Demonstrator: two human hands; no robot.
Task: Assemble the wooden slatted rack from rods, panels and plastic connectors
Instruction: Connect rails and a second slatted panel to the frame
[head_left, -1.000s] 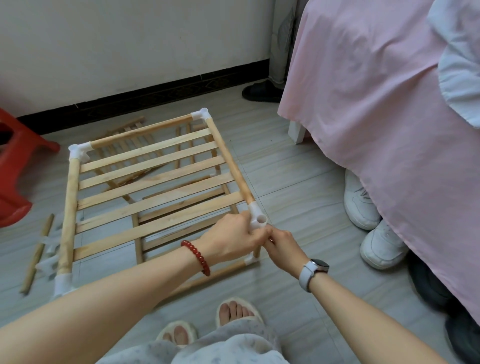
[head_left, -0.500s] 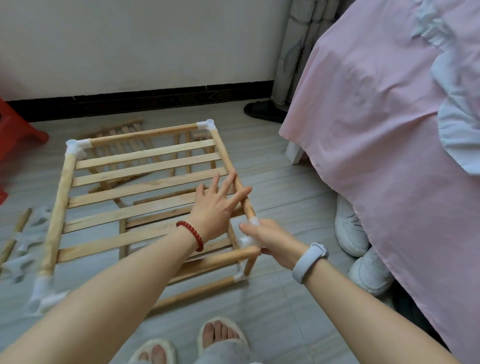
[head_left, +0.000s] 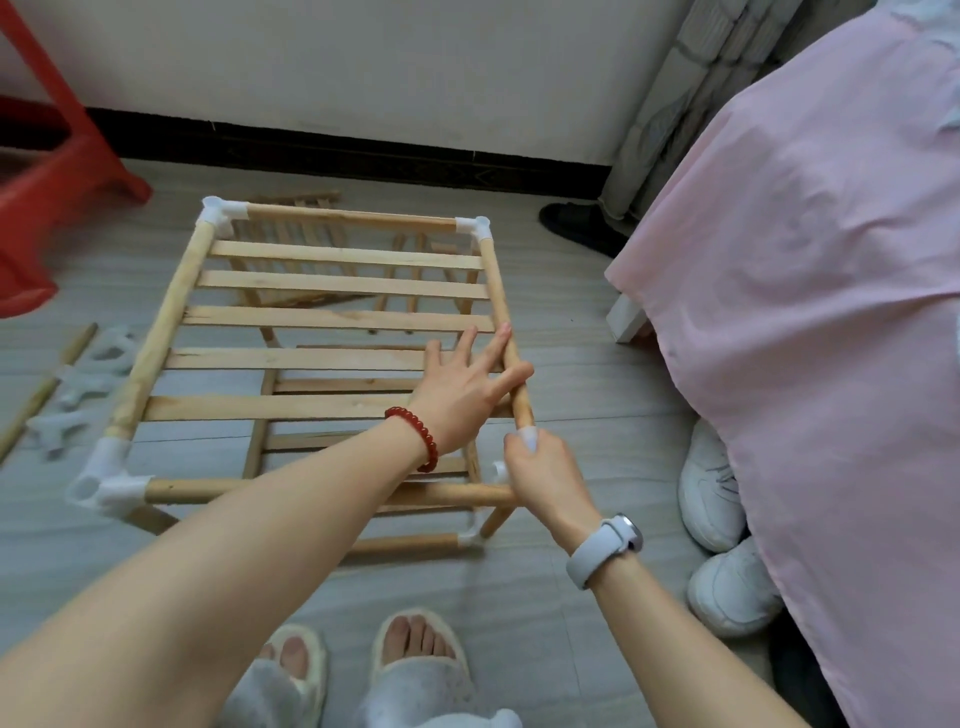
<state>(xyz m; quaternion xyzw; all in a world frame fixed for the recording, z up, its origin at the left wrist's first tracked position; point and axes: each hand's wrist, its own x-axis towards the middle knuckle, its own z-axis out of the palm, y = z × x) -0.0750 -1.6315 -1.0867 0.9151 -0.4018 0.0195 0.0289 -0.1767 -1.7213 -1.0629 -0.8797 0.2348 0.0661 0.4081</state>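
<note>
A person looks down at a partly built wooden slatted rack (head_left: 332, 358) standing on a grey tiled floor (head_left: 582, 374), between a red plastic stool (head_left: 47, 208) at far left and a bed draped in pink cloth (head_left: 810, 291) on the right. The rack's upper shelf is a frame of round rods joined by white plastic corner connectors, with flat slats running left to right across it; a lower tier shows beneath. The left hand (head_left: 462, 389) lies across the near right part of the shelf, its fingers (head_left: 470, 338) spread and straight, with the thumb lying against the right side rod (head_left: 506, 332), probably to steady that rod and keep it aligned. The right hand (head_left: 545, 478) grips the near right corner connector (head_left: 527, 436), its fingers curled round it, so only a little white plastic shows above the fist; this looks like pressing the joint onto the rod end while the other hand braces. Spare connectors (head_left: 88, 384) and a loose rod (head_left: 47, 384) lie on the floor just left of the rack, within reach for later joints. More slatted pieces (head_left: 291, 200) lie beyond the rack near the wall. White shoes (head_left: 717, 483) sit beside the bed, and slippered feet (head_left: 415, 654) show at the near edge.
</note>
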